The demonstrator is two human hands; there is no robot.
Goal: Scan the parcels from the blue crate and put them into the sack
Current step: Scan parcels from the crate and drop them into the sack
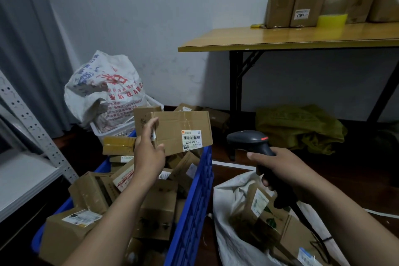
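Mid-frame, above blue crate (195,196): left grip (149,153) pinches parcel (183,130) by its left end. Right grip (280,168) clasps scanner (250,139). Parcel prob. light, stiff cardboard, tape slick; hold across short end. Sack (225,205) lower right.

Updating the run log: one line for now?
left hand: holds parcel; right hand: grips scanner; blue crate: more parcels; sack: boxes inside

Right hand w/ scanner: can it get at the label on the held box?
Probably yes. The left hand holds the cardboard box by its left end, so its barcode label faces out uncovered. The barcode scanner in the right hand sits just beside it, nothing between.
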